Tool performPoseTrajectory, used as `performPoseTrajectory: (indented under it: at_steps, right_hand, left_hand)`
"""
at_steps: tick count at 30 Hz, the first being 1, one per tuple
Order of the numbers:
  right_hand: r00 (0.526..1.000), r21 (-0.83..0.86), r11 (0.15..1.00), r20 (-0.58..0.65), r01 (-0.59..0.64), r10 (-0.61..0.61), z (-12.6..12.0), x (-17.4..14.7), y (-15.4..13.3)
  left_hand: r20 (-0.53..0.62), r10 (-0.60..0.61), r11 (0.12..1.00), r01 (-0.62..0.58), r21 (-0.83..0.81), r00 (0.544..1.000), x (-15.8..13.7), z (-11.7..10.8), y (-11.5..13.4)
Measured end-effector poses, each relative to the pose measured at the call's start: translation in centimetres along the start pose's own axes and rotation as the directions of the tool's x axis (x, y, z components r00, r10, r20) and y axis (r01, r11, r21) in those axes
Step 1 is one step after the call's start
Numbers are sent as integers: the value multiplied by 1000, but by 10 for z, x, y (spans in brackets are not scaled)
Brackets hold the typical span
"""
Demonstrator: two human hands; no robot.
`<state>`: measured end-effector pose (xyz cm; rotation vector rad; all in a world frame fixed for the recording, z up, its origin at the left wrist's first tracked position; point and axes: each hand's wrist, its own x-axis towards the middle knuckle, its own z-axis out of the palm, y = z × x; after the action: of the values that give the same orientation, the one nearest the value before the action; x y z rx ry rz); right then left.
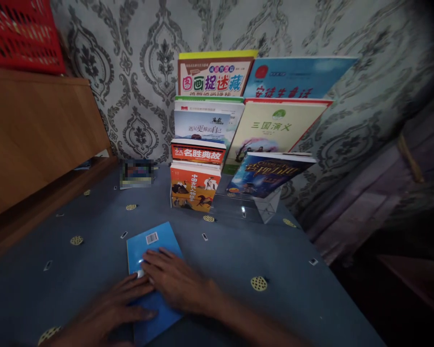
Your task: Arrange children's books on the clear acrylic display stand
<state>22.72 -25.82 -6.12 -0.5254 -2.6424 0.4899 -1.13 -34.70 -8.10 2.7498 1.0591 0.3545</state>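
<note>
Unclamped, the left hand [128, 300] and right hand [175, 279] rest on a glossy blue rectangular book [138, 249] (barcode [152, 238] up); lopsided pressure could skew it.

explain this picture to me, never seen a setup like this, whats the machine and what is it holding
There is no machine here: these are a person's own bare hands. The one picture comes from a camera worn on the head, looking forward and down. The left hand and right hand lie, fingers extended, on a flat blue book with a white barcode label; they press or rest on it rather than grip it. It lies on a dark blue-grey surface with yellow spotted motifs. Beyond it, a clear plastic tiered stand displays colourful children's-style books in two columns. A small blurred-out item lies further left.
</note>
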Motion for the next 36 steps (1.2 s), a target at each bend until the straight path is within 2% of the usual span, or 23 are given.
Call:
performPoseTrajectory:
  at_steps: [5, 9, 12, 16, 21, 26, 31, 36]
  right_hand:
    - [991, -48, 999, 130, -11, 17, 9, 51, 19]
    - [979, -66, 983, 102, -169, 175, 3, 66, 48]
    - [945, -60, 945, 42, -322, 324, -3, 59, 61]
    - [917, -76, 915, -76, -397, 391, 1, 34, 63]
    - [908, -126, 901, -120, -415, 401, 10, 7, 52]
    - [911, -130, 904, -127, -407, 392, 13, -13, 39]
    - [909, -116, 908, -173, -402, 380, 16, -25, 33]
    - [911, -134, 913, -210, -385, 354, 16, -28, 32]
  left_hand:
    - [-52, -1, 1000, 2, 23, 999, -3, -10, 5]
    - [-53, 5, 1000, -5, 8, 999, 1, -16, 11]
    - [-48, -9, 1000, 9, -9, 999, 5, -21, 16]
    - [-60, -75, 995, 71, -70, 995, 11, -15, 18]
    - [-21, -125, 991, 124, -49, 992, 30, 2, 12]
    - [58, -206, 978, 207, 6, 977, 65, 3, 0]
    - [25, -273, 961, 271, 60, 962, 94, 1, -28]
    - [-50, -335, 938, 338, 77, 941, 106, -2, -48]
